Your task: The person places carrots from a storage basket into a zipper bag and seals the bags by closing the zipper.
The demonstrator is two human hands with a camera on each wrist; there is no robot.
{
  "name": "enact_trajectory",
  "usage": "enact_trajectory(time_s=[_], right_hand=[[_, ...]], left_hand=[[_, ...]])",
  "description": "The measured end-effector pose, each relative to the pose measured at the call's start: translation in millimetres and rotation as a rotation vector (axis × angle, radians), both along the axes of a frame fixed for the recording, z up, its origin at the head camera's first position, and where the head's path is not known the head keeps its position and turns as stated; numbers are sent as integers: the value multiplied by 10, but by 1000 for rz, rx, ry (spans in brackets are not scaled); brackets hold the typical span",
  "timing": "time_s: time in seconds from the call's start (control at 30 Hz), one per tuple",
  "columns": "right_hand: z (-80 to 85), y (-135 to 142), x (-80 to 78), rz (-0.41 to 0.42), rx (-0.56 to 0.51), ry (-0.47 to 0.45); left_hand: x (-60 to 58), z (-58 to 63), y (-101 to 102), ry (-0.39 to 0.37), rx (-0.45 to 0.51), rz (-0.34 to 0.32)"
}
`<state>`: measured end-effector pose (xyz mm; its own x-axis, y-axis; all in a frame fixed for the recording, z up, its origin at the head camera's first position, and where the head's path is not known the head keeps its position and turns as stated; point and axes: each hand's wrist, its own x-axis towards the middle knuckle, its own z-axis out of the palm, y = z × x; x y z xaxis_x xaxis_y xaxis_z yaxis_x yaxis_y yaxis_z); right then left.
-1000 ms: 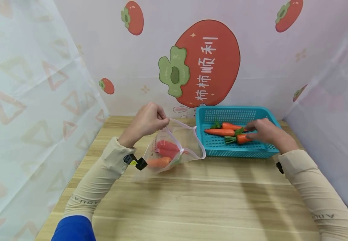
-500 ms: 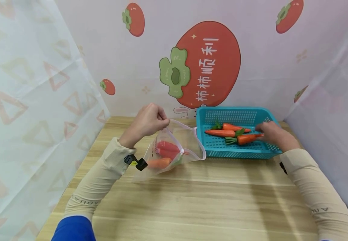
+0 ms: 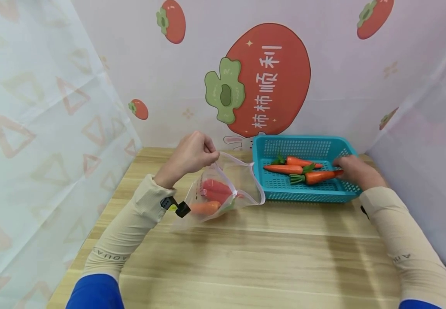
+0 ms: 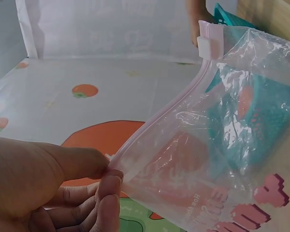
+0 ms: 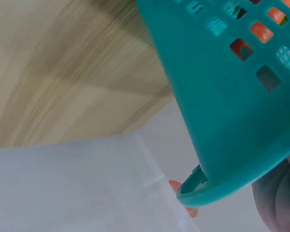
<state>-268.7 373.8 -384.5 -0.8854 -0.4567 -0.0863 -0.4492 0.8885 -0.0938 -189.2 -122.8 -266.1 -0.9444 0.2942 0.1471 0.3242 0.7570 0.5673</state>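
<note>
My left hand (image 3: 193, 154) pinches the upper edge of a clear zip bag (image 3: 246, 171) between thumb and fingers. In the left wrist view the bag (image 4: 183, 159) shows a pale pink zip strip and pink print. Through its film show an orange carrot (image 3: 206, 208) and a red shape (image 3: 216, 191); the mouth gapes toward the basket. My right hand (image 3: 359, 172) reaches over the right end of the turquoise basket (image 3: 305, 197), fingers bent down at the tip of the front carrot (image 3: 319, 176). Its fingertips are hidden, so I cannot tell whether they grip anything.
Two more carrots, one in the middle (image 3: 283, 169) and one at the back (image 3: 304, 162), lie in the basket with green tops. The wooden table (image 3: 246, 257) is bounded by a printed back sheet (image 3: 192, 86) and white side sheets.
My right hand has moved right, from over the front carrot to its tip near the basket's right end, uncovering more of that carrot. My left hand and the bag stay put.
</note>
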Motion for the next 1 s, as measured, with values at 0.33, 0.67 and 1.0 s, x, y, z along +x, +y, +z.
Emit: enact_trajectory(time_s=[0.33,0.67,1.0], right_hand=[[15,-38,-66,30,48,-18],[-33,-75,-91,-19,95,-72],[-23,-85,-71,-7,89,-49]], left_hand=[[-6,-5,3,21,-5,-7],[6,0,13,20,-6,-4],[-10,-14,1,21,-11,-8]])
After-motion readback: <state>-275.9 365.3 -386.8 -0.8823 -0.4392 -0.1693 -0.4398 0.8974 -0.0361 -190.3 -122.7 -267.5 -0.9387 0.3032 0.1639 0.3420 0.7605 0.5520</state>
